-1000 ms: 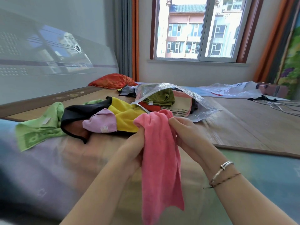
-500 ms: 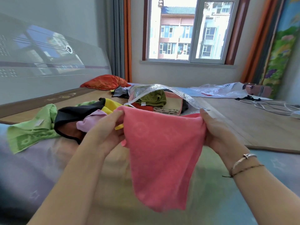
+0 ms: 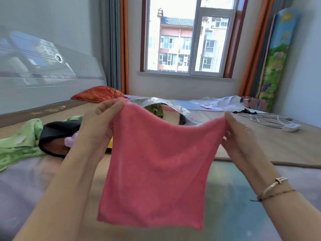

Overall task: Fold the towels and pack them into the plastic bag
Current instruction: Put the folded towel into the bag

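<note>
A pink towel [image 3: 156, 167] hangs spread out in the air in front of me. My left hand [image 3: 99, 122] pinches its top left corner and my right hand [image 3: 238, 134] pinches its top right corner. Behind the towel lies the clear plastic bag [image 3: 175, 106] with a green towel [image 3: 156, 110] and other folded towels inside, partly hidden. To the left on the bed lie a loose green towel [image 3: 20, 143], a black towel [image 3: 57, 131] and a lilac towel [image 3: 70, 140].
An orange pillow [image 3: 99, 93] lies at the back by the headboard. A second crumpled plastic bag [image 3: 217, 103] rests at the back right. White cables and an adapter [image 3: 286, 126] lie on the wooden mat at right. A colourful rolled mat [image 3: 274, 63] stands against the wall.
My hands have moved apart and lifted, and the bunched pink towel has opened into a flat hanging square. The view has tilted upward.
</note>
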